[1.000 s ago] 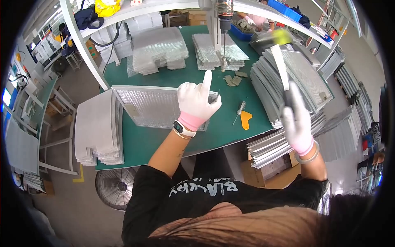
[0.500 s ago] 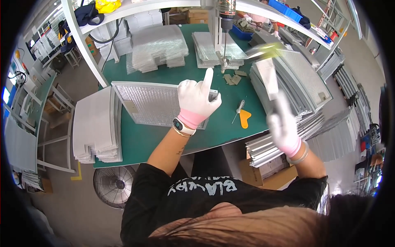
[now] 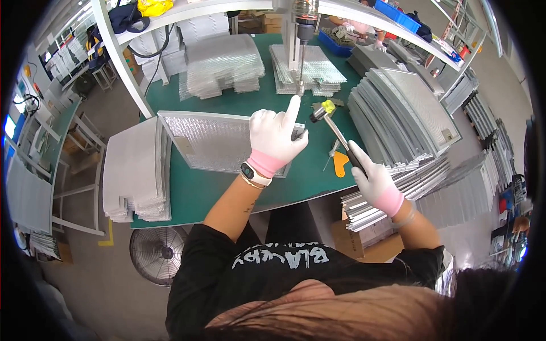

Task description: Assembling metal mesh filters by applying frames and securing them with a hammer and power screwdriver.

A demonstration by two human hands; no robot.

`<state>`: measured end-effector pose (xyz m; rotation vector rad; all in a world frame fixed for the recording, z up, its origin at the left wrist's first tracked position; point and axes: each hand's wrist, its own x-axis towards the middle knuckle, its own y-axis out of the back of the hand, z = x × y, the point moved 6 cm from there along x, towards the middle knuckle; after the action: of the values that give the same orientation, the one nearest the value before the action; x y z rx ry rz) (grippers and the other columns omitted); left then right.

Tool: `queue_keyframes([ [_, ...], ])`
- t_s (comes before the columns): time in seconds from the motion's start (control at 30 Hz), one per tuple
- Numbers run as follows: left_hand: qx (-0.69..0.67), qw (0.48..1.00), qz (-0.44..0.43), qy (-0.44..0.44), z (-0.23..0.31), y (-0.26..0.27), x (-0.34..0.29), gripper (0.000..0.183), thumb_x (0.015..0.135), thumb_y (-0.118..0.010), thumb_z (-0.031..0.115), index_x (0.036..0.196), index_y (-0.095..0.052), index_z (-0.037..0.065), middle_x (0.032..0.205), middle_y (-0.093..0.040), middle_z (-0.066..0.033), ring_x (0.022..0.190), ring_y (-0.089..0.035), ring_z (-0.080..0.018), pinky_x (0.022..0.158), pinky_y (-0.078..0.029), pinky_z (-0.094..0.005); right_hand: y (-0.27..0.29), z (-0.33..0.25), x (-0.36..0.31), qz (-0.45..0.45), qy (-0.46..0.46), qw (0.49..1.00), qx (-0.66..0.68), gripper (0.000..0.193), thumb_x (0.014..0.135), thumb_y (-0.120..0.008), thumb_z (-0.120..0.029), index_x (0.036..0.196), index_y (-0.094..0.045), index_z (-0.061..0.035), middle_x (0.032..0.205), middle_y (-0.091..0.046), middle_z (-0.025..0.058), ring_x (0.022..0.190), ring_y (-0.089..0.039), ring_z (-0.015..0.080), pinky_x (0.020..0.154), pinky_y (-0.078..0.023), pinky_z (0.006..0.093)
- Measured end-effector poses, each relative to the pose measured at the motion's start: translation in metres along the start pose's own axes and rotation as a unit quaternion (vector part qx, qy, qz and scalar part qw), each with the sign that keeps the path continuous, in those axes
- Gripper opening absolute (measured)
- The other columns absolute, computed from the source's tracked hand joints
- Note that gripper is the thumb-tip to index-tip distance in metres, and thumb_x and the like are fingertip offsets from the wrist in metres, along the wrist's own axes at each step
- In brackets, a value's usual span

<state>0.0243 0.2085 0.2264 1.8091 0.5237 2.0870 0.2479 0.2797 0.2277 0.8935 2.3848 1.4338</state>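
The right hand (image 3: 375,183) had its fingers closed around the hammer (image 3: 336,131), head just right of the left hand's (image 3: 274,137) outstretched index. Its other fingers curled at the panel (image 3: 216,139), grip unclear. A stray swing might have hit that index.

1. This place is a factory workshop.
2. Stacked grey panels (image 3: 378,116) line the right edge of the green tabletop (image 3: 313,167).
3. A power tool (image 3: 306,14) hangs above; a hammer (image 3: 339,133) is also here.
4. A floor fan (image 3: 156,254) stands near the tabletop's left front corner.
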Motion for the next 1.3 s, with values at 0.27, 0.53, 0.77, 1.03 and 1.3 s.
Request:
queue_keyframes([
  [0.27,-0.039,0.998,-0.032,-0.042,0.009,0.010,-0.003,0.049,0.073,-0.076,0.033,0.114,-0.067,0.008,0.072,-0.057,-0.0039,0.071,-0.055,-0.0246,0.075,-0.042,-0.0429,-0.114,0.099,0.058,0.032,0.019,0.998,-0.059,0.064,0.088,-0.059,-0.016,0.147,-0.036,-0.0054,0.125,-0.050,0.0317,0.114,-0.051,0.0471,0.100,-0.043,0.0491],
  [0.53,-0.042,0.952,-0.301,-0.014,0.008,0.017,0.009,0.032,0.090,-0.059,0.036,0.075,-0.065,0.009,0.071,-0.065,-0.0086,0.069,-0.063,-0.0287,0.067,-0.048,-0.0438,0.136,-0.122,0.184,0.392,0.384,0.818,0.172,0.055,0.090,-0.069,-0.020,0.136,-0.045,-0.0012,0.123,-0.057,0.0181,0.108,-0.061,0.0298,0.091,-0.052,0.0384],
  [0.77,-0.288,0.881,-0.358,0.115,-0.031,0.000,0.046,0.047,0.100,-0.050,0.037,0.127,-0.056,-0.002,0.111,-0.068,-0.0166,0.103,-0.066,-0.0282,0.090,-0.051,-0.0362,0.123,-0.121,0.225,0.027,0.251,0.716,0.650,0.011,0.095,-0.060,-0.016,0.094,-0.059,-0.0054,0.073,-0.062,0.0021,0.063,-0.062,0.0131,0.056,-0.051,0.0248],
  [1.03,-0.519,0.809,-0.250,0.113,-0.036,0.020,0.029,0.039,0.106,-0.034,0.016,0.136,-0.049,-0.003,0.124,-0.064,-0.0130,0.111,-0.062,-0.0188,0.096,-0.049,-0.0328,0.061,-0.097,0.186,0.078,0.245,0.660,0.706,0.035,0.094,-0.062,-0.023,0.125,-0.050,-0.0142,0.084,-0.062,0.0044,0.063,-0.057,0.0115,0.053,-0.045,0.0244],
  [1.3,-0.492,0.824,-0.265,0.090,-0.025,0.025,0.030,0.034,0.105,-0.038,0.012,0.127,-0.055,-0.006,0.118,-0.067,-0.0129,0.110,-0.063,-0.0191,0.099,-0.047,-0.0318,0.098,-0.081,0.185,0.138,0.260,0.656,0.695,0.025,0.093,-0.062,-0.022,0.112,-0.051,-0.0102,0.085,-0.064,0.0049,0.065,-0.058,0.0125,0.056,-0.048,0.0248],
])
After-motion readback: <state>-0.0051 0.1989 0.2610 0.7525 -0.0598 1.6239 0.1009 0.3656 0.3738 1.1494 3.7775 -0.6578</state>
